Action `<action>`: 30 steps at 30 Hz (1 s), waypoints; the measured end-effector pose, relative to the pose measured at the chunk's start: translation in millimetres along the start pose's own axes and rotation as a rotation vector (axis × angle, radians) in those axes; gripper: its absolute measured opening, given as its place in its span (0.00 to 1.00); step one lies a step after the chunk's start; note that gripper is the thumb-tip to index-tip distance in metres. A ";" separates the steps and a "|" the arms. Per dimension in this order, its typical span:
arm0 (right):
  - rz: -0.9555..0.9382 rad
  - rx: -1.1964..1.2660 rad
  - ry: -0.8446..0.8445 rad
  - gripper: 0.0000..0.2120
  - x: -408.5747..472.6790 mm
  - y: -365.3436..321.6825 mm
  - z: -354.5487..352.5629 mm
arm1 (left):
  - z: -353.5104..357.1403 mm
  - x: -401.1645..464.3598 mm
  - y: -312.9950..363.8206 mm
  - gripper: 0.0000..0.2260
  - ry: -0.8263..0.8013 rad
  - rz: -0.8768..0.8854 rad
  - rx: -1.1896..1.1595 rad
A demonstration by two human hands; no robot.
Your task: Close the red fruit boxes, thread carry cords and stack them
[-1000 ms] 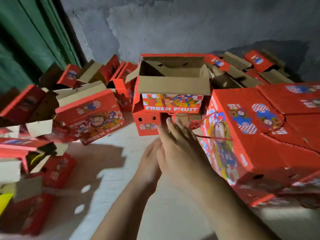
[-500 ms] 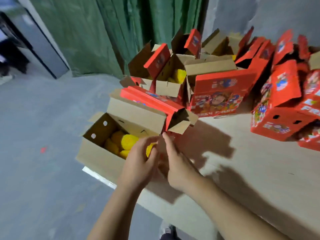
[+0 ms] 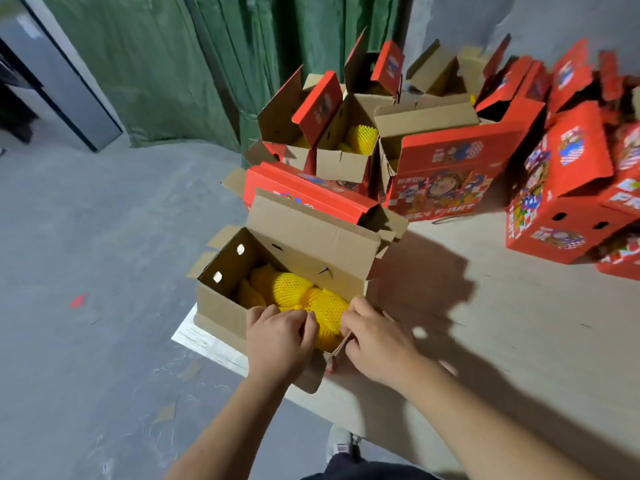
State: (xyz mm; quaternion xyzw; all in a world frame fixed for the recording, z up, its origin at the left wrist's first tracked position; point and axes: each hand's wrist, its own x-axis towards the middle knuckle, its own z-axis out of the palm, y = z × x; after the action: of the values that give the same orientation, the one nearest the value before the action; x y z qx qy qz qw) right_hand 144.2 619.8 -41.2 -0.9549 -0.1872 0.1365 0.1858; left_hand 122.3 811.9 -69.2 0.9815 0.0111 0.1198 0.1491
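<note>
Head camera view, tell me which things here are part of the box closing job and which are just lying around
Job:
open fruit box, both hands at its near end
netted yellow fruit inside it
left hand
right hand
other open red boxes waiting on the table

Lying about:
green curtain
red scrap on floor

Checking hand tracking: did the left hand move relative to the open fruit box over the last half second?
Yes. The left hand moved onto the open cardboard box's near wall.
</note>
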 end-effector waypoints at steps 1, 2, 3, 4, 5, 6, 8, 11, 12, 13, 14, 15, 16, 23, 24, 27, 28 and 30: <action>0.009 0.015 0.017 0.05 -12.1 11.9 -1.2 | 3.9 -6.5 10.6 0.20 -0.004 0.049 0.000; 0.013 0.029 0.031 0.05 -25.5 25.1 -2.4 | 8.4 -13.4 23.2 0.20 -0.013 0.093 0.001; 0.016 0.040 0.045 0.05 -40.1 39.0 -3.9 | 12.8 -20.5 37.7 0.21 -0.031 0.123 0.000; 0.019 0.052 0.059 0.05 -55.8 53.8 -6.1 | 17.4 -27.2 54.3 0.21 -0.050 0.155 0.000; 0.021 0.067 0.074 0.06 -72.1 69.5 -8.5 | 20.6 -33.2 72.6 0.22 -0.076 0.184 0.001; 0.028 0.085 0.088 0.06 -88.9 85.9 -10.9 | 23.5 -38.3 92.1 0.22 -0.110 0.217 0.008; 0.048 0.159 0.114 0.08 -123.6 119.6 -17.3 | 28.3 -49.6 133.4 0.22 -0.185 0.299 0.031; 0.069 0.341 0.165 0.13 -178.6 173.9 -24.4 | 31.8 -75.6 198.1 0.20 -0.247 0.458 0.017; 0.095 0.363 0.194 0.15 -197.0 192.1 -26.5 | 33.3 -84.5 219.4 0.19 -0.266 0.505 0.004; 0.130 0.375 0.221 0.18 -215.5 209.9 -29.1 | 35.3 -93.1 240.1 0.19 -0.298 0.547 -0.007; 0.170 0.391 0.241 0.21 -234.5 227.1 -32.5 | 37.5 -101.5 260.2 0.20 -0.342 0.592 -0.016; 0.211 0.409 0.259 0.23 -253.8 243.7 -36.9 | 39.9 -108.6 279.3 0.21 -0.399 0.636 -0.021; 0.246 0.419 0.281 0.24 -271.9 259.8 -41.7 | 42.1 -113.0 296.5 0.22 -0.463 0.687 -0.022; 0.415 0.477 0.517 0.26 -354.0 340.9 -72.6 | 59.7 -104.6 333.5 0.19 -0.415 0.744 -0.081; 0.416 0.500 0.523 0.27 -358.3 343.2 -74.8 | 60.7 -101.9 327.4 0.17 -0.376 0.722 -0.137; 0.427 0.547 0.577 0.27 -363.0 336.5 -68.7 | 64.5 -101.8 312.3 0.11 -0.271 0.631 -0.325; 0.430 0.547 0.638 0.27 -362.8 331.8 -62.6 | 67.4 -103.1 310.7 0.09 -0.209 0.558 -0.379; 0.422 0.568 0.778 0.22 -364.1 322.5 -48.6 | 74.3 -102.6 312.0 0.09 -0.092 0.260 -0.497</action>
State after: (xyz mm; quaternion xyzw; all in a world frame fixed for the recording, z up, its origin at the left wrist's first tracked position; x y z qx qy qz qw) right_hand -65.8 178.7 -59.1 -0.8640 0.1365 -0.1483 0.4615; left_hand 36.1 486.4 -69.7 0.9124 -0.1515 0.0925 0.3689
